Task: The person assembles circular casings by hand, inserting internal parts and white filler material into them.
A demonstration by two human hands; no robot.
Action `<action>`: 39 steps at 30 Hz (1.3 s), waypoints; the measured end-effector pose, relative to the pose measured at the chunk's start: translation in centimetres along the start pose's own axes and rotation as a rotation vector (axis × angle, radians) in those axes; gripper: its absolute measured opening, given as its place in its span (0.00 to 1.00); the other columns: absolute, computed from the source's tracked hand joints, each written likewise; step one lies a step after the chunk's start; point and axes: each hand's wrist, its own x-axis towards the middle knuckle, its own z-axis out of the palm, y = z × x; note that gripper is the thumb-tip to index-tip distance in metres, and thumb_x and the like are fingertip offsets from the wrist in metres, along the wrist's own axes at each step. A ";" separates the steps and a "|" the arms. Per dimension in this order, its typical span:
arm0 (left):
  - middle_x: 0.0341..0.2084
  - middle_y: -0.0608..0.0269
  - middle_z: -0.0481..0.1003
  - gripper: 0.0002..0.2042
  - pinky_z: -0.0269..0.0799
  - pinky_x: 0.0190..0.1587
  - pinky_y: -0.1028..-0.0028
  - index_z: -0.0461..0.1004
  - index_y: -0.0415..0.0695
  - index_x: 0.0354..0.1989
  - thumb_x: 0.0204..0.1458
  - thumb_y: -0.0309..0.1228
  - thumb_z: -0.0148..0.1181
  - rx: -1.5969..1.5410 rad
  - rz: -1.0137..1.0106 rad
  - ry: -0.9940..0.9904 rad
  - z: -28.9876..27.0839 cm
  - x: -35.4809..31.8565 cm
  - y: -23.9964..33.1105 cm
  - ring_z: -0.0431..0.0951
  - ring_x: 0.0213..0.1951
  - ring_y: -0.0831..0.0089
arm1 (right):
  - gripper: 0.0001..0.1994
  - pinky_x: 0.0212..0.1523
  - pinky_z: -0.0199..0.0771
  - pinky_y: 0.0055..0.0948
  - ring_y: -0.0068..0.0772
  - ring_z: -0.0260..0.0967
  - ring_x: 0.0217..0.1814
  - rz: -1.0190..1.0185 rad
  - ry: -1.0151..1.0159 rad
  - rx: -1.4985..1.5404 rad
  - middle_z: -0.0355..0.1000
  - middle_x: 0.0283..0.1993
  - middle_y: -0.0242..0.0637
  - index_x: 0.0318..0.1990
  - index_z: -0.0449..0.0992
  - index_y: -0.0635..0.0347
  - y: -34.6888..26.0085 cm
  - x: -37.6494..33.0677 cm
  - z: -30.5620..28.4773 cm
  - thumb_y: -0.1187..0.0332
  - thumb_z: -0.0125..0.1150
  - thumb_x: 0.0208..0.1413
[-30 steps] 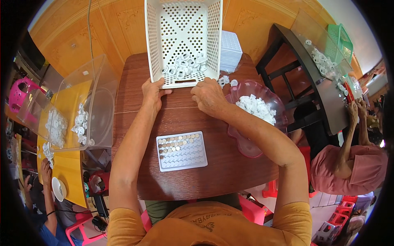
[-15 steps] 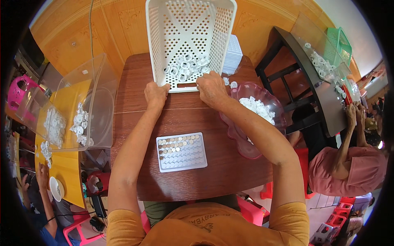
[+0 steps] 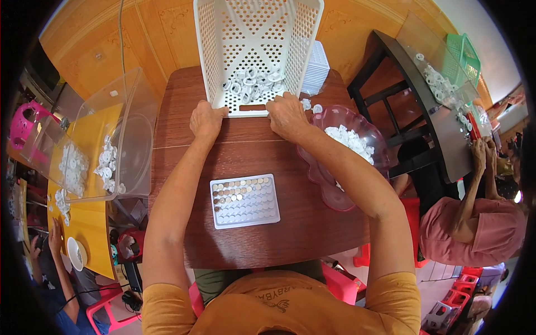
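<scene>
A white perforated plastic basket point(image 3: 258, 33) stands tipped at the far edge of the brown table, its open side toward me. Several small white plastic parts point(image 3: 254, 82) lie heaped inside it. At the basket's near left corner, my left hand point(image 3: 207, 119) is closed on the rim. My right hand point(image 3: 287, 116) grips the same rim near its right corner. Between my forearms sits a white tray point(image 3: 245, 219) with rows of round pockets, partly filled with small round discs. A pink see-through bowl point(image 3: 379, 129) holding white parts stands beside my right forearm, which partly covers it.
A stack of white trays point(image 3: 316, 70) is behind the basket's right side. On a yellow table to the left stands a clear bin point(image 3: 139, 139) with white parts. People sit at both sides, and a dark table point(image 3: 441, 128) is at the right.
The white parts in the basket have shifted slightly. The view has moved a little; both hands keep their hold on the basket's rim.
</scene>
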 end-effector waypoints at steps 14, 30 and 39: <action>0.32 0.40 0.75 0.22 0.68 0.41 0.58 0.74 0.34 0.32 0.36 0.41 0.65 -0.177 -0.034 -0.051 0.7 0.8 -2.0 0.75 0.38 0.48 | 0.07 0.31 0.70 0.47 0.56 0.72 0.28 0.279 0.061 0.222 0.72 0.24 0.56 0.22 0.75 0.68 -2.0 4.8 2.4 0.72 0.58 0.43; 0.17 0.52 0.74 0.14 0.67 0.23 0.67 0.73 0.33 0.28 0.42 0.36 0.59 -0.432 -0.036 -0.110 0.7 0.8 -1.7 0.74 0.20 0.64 | 0.08 0.30 0.73 0.44 0.54 0.73 0.29 0.524 0.057 0.210 0.72 0.25 0.56 0.20 0.74 0.69 -3.0 6.6 4.0 0.72 0.58 0.44; 0.14 0.60 0.72 0.09 0.57 0.10 0.78 0.73 0.36 0.30 0.46 0.31 0.58 -0.720 -0.113 -0.150 0.2 0.3 0.0 0.68 0.12 0.77 | 0.10 0.34 0.71 0.45 0.55 0.73 0.31 0.549 0.086 0.282 0.72 0.26 0.57 0.22 0.75 0.70 -1.9 6.7 1.7 0.68 0.60 0.44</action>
